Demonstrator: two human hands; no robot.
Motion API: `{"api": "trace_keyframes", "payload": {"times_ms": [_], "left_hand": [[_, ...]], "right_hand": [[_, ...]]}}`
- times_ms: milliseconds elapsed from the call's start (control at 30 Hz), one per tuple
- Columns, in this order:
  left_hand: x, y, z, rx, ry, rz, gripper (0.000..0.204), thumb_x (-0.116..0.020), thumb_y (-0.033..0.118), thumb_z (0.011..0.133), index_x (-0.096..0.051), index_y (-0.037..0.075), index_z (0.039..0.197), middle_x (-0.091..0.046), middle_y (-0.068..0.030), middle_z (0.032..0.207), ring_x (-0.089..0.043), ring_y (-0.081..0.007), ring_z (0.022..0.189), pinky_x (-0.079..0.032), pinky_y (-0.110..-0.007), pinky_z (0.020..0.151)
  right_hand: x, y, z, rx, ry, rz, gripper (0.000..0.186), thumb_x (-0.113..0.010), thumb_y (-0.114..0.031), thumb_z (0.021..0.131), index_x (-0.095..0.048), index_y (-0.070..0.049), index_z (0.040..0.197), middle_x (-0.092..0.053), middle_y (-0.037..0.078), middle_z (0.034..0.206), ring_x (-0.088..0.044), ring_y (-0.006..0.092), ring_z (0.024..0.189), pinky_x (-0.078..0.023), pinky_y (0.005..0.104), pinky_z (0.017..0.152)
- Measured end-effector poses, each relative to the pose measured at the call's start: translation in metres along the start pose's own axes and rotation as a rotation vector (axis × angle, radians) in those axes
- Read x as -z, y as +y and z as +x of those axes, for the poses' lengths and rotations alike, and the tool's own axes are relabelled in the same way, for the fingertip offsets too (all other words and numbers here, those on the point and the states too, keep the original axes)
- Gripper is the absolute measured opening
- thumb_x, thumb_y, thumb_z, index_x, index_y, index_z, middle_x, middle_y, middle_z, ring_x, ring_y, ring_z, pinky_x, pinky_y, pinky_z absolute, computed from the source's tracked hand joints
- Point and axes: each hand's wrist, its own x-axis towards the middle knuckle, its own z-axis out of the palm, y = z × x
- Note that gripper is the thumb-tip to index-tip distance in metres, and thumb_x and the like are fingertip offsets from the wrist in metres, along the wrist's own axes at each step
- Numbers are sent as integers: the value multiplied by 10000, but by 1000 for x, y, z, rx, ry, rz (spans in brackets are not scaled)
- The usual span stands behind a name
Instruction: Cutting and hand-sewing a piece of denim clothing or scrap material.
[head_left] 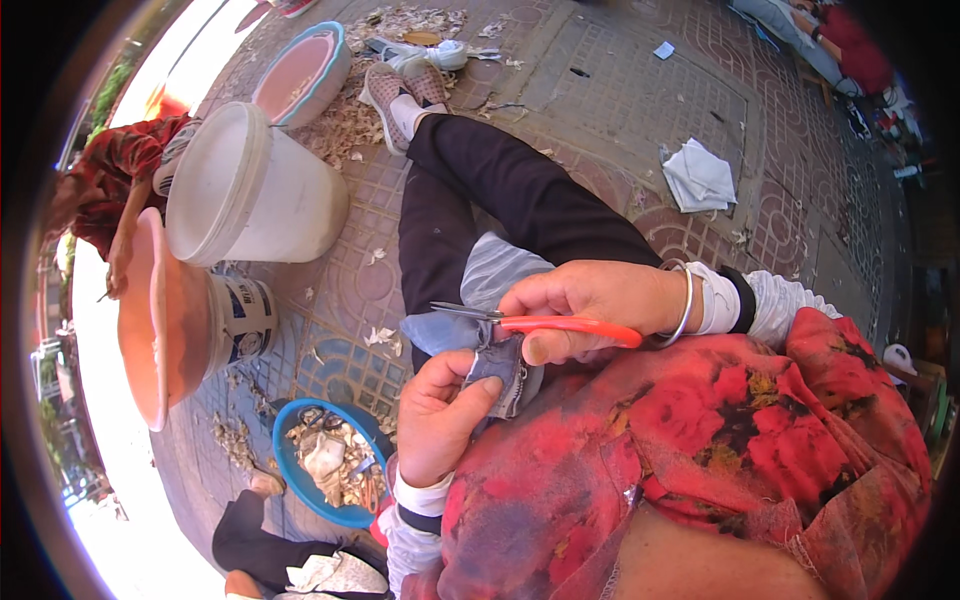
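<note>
My right hand (600, 300) is closed around orange-handled scissors (570, 325), whose dark blades point left over my lap. Pinched between the thumb and fingers of my left hand (440, 410) is a small dark grey cloth piece with a zipper (497, 370). The cloth piece lies just below the scissors, close to where the blades meet the handles. Whether the blades touch it I cannot tell. A pale grey-blue cloth (500, 272) is draped over my dark trousers behind both hands.
On the left stand a white lidded bucket (290, 200), an orange basin (165, 330) on another bucket, and a blue basin (288, 455) of pale scraps. A pink basin (300, 75) lies farther off. White paper (698, 177) is on the paving. Other people sit nearby.
</note>
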Motion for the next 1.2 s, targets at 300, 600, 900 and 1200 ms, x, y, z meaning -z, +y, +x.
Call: {"api": "trace_keyframes", "payload": {"times_ms": [300,600,900,1200], "left_hand": [[8,-3,-1,-210,170,-187,162,-524,-81,762,-536,1,901,-596,-63,839,-568,-107,725,-471,-233,671],[11,-2,-3,-238,145,-183,181,-511,-41,752,-517,-4,929,-590,-105,890,-591,-174,785,-490,-304,739],[8,-2,-6,-248,146,-216,190,-507,-41,759,-512,-13,947,-600,-133,908,-600,-187,793,-495,-315,744],[12,-3,-4,-244,116,-224,180,-516,-25,772,-510,-19,952,-605,-140,907,-604,-191,791,-498,-315,741]], "right_hand": [[4,-1,-12,-141,-161,-40,435,-546,-424,828,-502,-54,1054,-491,-33,714,-435,29,591,-361,169,511],[0,0,-11,80,-286,-137,458,-488,-426,862,-472,-25,1085,-514,14,887,-465,81,820,-394,221,722],[-3,6,-5,14,-274,-103,371,-502,-399,861,-501,-53,994,-465,-39,785,-428,41,707,-370,190,610],[-2,7,-2,-30,-249,-119,368,-516,-401,849,-517,-60,989,-463,-34,751,-430,45,667,-364,183,559]]}}
